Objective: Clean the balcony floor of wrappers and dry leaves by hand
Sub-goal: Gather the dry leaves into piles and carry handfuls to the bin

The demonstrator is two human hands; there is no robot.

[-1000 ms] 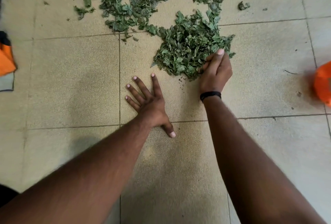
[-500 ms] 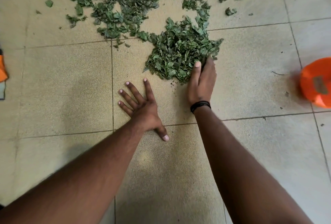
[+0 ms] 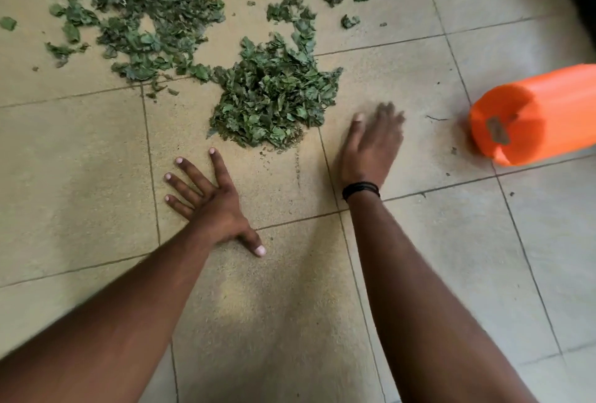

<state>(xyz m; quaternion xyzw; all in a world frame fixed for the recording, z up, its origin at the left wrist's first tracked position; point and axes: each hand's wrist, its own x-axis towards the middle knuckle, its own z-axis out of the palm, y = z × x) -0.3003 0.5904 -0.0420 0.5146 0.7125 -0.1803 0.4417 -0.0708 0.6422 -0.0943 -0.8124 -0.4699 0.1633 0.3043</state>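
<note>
Left hand (image 3: 209, 199) lies flat, fingers spread, likely bracing the person at lower centre. Right hand (image 3: 371, 141), blurred, fingers loosely extended and empty, sits beside the heaped leaves (image 3: 274, 102) at upper centre, orange container (image 3: 532, 115) waiting at right.

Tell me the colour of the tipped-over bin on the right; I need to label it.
Bright orange bin, seen best in the head view.
</note>
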